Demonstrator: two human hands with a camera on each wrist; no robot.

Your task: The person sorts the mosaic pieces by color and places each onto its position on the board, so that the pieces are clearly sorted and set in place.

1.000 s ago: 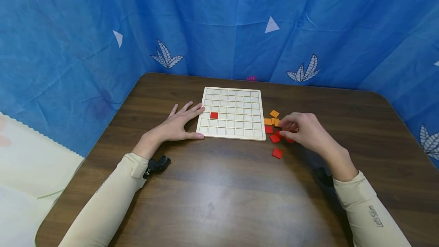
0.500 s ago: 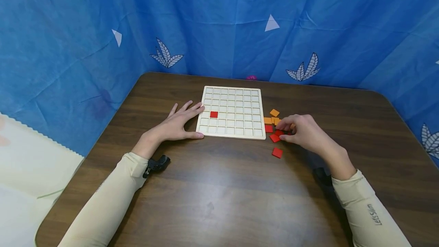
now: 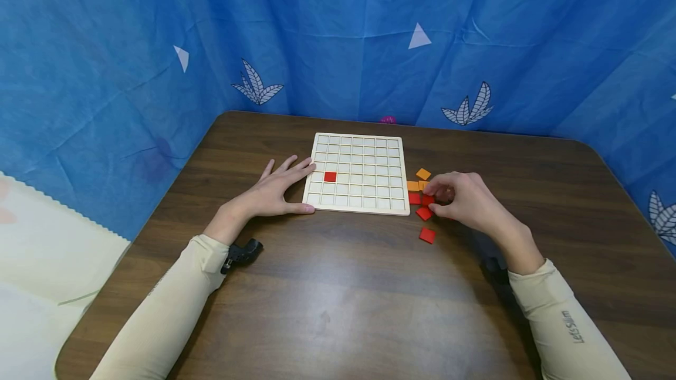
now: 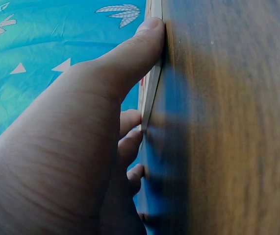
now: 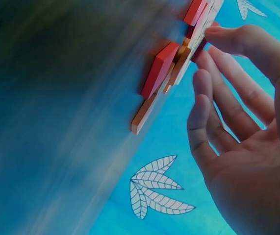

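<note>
My left hand (image 3: 271,192) rests with spread fingers on the left edge of a pale wooden grid board (image 3: 376,211); its thumb touches the near-left corner. One red square tile (image 3: 330,176) sits in a cell toward the board's left side. Right of the board, my right hand (image 3: 467,201) pinches a red tile (image 5: 199,51) between thumb and fingertips, low over the pile. Around it lie loose red tiles (image 3: 424,213) and orange tiles (image 3: 413,186). The hand hides part of the pile in the head view.
Everything stands on a dark brown wooden table (image 3: 327,286). A blue patterned curtain (image 3: 338,40) hangs behind it and along the left. One red tile (image 3: 428,235) lies apart, nearer the front. A black wrist camera (image 3: 243,254) is strapped to the left forearm.
My right hand has shifted slightly left and nearer the board, and a red tile has come between its thumb and fingers. The left hand and board have stayed put.
</note>
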